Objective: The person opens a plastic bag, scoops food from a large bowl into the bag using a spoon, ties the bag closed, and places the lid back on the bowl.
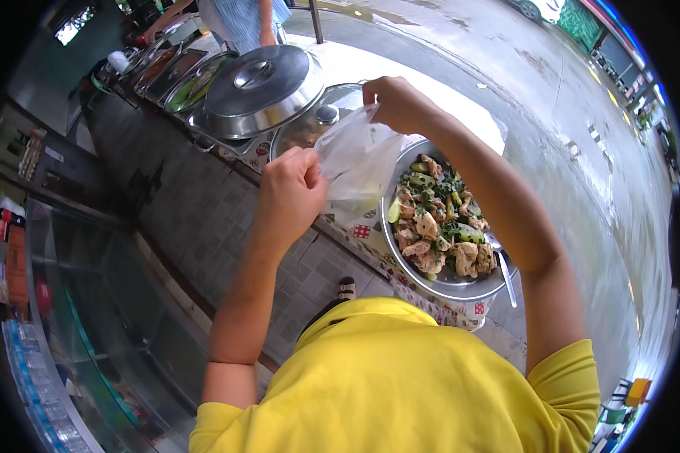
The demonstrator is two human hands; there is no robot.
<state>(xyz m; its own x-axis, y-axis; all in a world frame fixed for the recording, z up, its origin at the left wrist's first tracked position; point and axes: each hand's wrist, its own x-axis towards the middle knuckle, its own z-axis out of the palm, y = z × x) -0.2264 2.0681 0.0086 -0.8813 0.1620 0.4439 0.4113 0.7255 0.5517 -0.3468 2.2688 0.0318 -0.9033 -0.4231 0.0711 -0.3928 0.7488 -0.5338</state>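
A clear plastic bag (361, 162) is stretched between my two hands above the table. My left hand (295, 189) is closed on its left edge, fingers curled. Pinched at the bag's upper right corner is my right hand (397, 104). Below and right of the bag sits a round metal tray (389, 240) of cooked meat pieces (426, 225) with green vegetables and herbs. A spoon (508, 279) rests on the tray's right rim. Behind the bag, a pot with a glass lid (327, 113) is partly hidden.
A large metal lid (258, 90) covers a container at the upper left. Beyond it are more food trays (181, 75), and a person in blue (242, 23) stands at the table's far end. A glass case (113, 325) is at the lower left.
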